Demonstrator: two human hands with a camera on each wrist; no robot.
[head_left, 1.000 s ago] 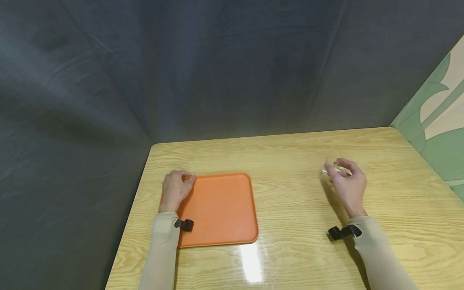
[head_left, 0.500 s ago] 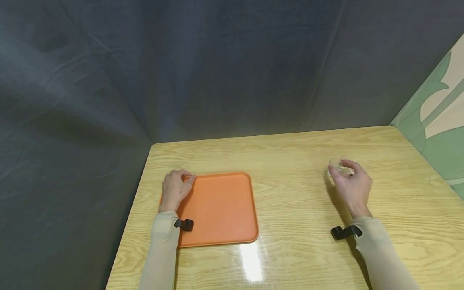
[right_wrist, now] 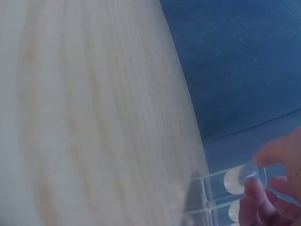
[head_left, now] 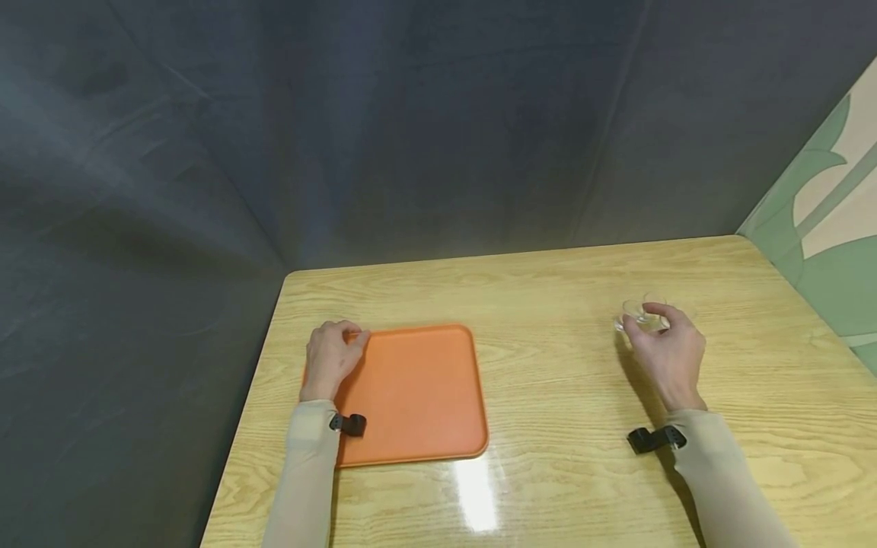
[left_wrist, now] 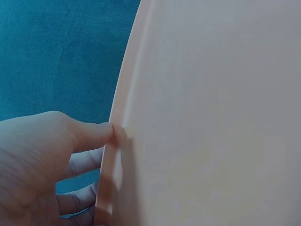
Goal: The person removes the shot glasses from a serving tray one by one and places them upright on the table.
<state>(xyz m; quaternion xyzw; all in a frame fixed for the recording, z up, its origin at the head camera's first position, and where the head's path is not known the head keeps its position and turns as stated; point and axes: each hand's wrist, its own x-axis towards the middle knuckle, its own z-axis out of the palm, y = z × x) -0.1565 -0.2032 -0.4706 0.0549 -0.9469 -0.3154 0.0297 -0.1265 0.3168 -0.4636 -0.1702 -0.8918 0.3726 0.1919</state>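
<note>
In the head view my left hand is at the far left corner of the orange tray. The left wrist view shows the thumb against the tray rim, with other fingers on its outer side, partly hidden by the rim. My right hand holds a small clear drinking glass by its upper part, between the thumb and a finger. A second clear glass stands beside it in the right wrist view, partly covered by fingers. The clear glasses blend into the wood, so their number is hard to tell.
The pale wooden table carries everything. A dark cloth partition rises along its far and left sides. A green and beige patterned surface borders the right side. Black camera mounts are on both wrists.
My right hand has moved slightly to the right with the small glass, mostly in the first half second, and is nearly still now. The left hand and the tray have not visibly moved.
</note>
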